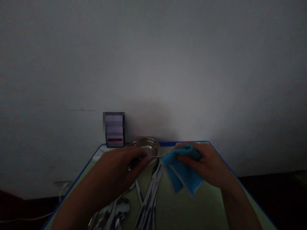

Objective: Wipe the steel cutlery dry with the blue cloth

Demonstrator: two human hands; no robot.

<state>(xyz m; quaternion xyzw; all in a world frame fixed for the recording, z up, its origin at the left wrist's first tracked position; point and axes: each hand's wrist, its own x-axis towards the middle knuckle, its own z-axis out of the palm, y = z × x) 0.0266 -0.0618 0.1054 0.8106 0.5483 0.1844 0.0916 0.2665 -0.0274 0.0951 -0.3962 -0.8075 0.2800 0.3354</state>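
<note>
My left hand (133,159) is closed around a piece of metal cutlery, its thumb and fingers pinching it. The thin shaft of the cutlery (157,157) runs right from my fingertips into a blue cloth (183,167). Most of that piece is hidden, so its kind does not show. My right hand (203,159) grips the folded cloth, whose loose corners hang down. Just behind my left hand stands a shiny metal bowl (153,143). Below my hands, several metal knives (150,196) lie in a bunch on the table, with spoons (122,209) to their left.
A phone (115,140) with a lit screen leans upright against the pale wall (153,64) at the back left. The light-coloured table (187,210) has a blue edge. A white cable (61,191) hangs by its left side.
</note>
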